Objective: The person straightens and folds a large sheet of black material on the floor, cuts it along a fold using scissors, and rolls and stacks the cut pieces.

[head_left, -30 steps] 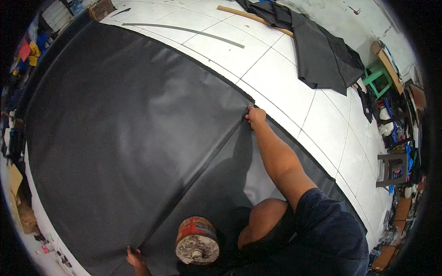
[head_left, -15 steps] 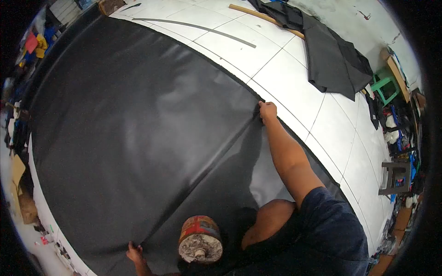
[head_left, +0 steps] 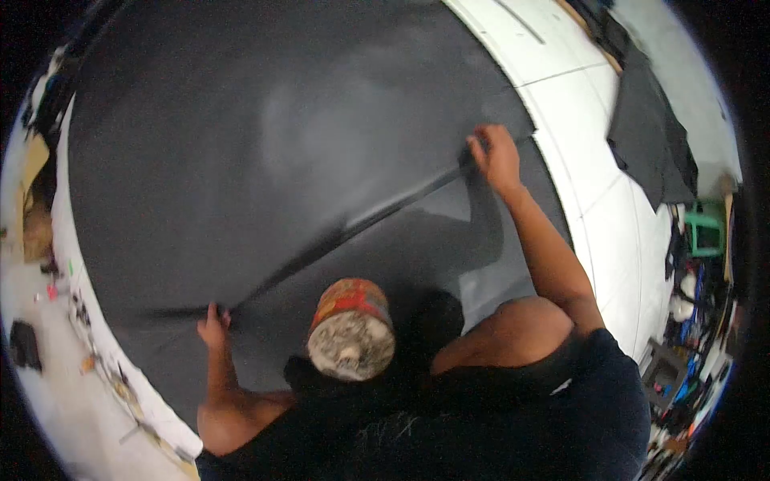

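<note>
A large black sheet, smooth and slightly shiny, covers most of the floor, with a raised fold running slantwise across it. At the fold's lower left end my left hand is closed, pinching the material. My right hand is at the upper right end of the fold, a little in from the sheet's edge. Its thumb and fingers are bent and apart, and its fingertips are slightly blurred. A worn round can with a red and orange side and a crusted pale top stands on the sheet between my arms.
White floor tiles border the sheet on the right. Another crumpled black sheet lies at the upper right. A green stool, a dark stool and mixed clutter line the right side. A black object lies at the far left.
The view has shifted, and the sheet's upper part is cut off now. My right hand has moved inward from the sheet's edge and its fingers have loosened. My left hand stays at the fold.
</note>
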Action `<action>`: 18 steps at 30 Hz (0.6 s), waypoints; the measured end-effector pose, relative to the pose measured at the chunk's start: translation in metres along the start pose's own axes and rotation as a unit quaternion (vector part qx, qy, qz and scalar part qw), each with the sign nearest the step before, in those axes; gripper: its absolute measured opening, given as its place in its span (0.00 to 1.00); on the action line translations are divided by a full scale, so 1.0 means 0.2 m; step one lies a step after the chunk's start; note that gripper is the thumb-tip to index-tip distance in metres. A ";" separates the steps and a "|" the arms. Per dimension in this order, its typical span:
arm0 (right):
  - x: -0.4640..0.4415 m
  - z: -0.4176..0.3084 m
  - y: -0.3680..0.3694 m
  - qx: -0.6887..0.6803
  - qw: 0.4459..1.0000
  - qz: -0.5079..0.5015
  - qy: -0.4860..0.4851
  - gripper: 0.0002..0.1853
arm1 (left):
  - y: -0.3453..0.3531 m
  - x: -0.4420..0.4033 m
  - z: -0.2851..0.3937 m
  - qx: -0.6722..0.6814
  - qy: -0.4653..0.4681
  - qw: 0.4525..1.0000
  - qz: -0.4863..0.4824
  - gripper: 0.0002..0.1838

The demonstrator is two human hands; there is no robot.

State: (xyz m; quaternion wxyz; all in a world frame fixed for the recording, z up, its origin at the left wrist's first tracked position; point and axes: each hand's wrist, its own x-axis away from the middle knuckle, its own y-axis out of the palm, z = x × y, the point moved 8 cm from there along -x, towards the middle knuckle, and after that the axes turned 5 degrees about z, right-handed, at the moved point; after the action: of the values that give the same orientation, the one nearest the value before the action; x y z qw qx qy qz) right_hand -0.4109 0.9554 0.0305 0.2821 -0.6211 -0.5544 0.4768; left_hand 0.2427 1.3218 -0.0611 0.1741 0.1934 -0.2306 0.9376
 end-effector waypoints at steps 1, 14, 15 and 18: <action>0.08 -0.22 0.07 -0.028 0.995 -0.049 -0.079 0.16 | -0.01 -0.07 -0.05 -0.025 0.001 1.000 -0.017 0.21; 0.53 -0.96 0.42 -0.002 0.915 -0.162 -0.369 0.17 | 0.01 -0.11 -0.09 0.006 0.008 0.998 -0.066 0.21; 0.53 -0.96 0.41 -0.001 0.916 -0.166 -0.365 0.18 | 0.00 -0.11 -0.10 0.013 0.006 0.998 -0.062 0.21; 0.54 -0.97 0.41 -0.010 0.917 -0.170 -0.359 0.18 | 0.01 -0.07 -0.07 -0.010 0.004 0.999 -0.053 0.21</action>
State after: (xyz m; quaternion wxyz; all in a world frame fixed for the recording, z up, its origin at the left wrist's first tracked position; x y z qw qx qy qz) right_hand -0.2096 1.0748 0.0034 0.1345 -0.3067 -0.7207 0.6070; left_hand 0.2510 1.3241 -0.0799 0.2262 0.1995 -0.2285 0.9257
